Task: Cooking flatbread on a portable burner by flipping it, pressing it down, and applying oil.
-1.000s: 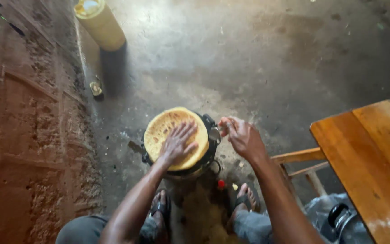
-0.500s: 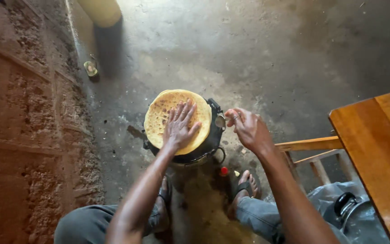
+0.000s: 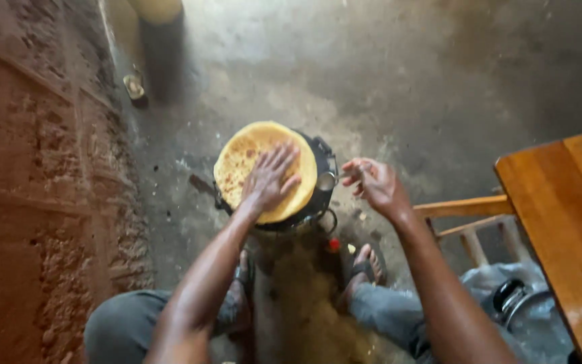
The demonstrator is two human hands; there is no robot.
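While the rough reddish mud wall filled the left side of the view and the stained grey concrete floor spread ahead, a polished brown wooden table stood at the right, well apart from the cooking. Near the middle sat a round black pan on a small stove, and on it lay a round golden flatbread with brown spots, covering most of the pan. The left hand lay flat and open on the flatbread's right half, fingers spread. The right hand, just beside the pan's right edge, was closed around the handle of a small metal spoon, its bowl at the rim.
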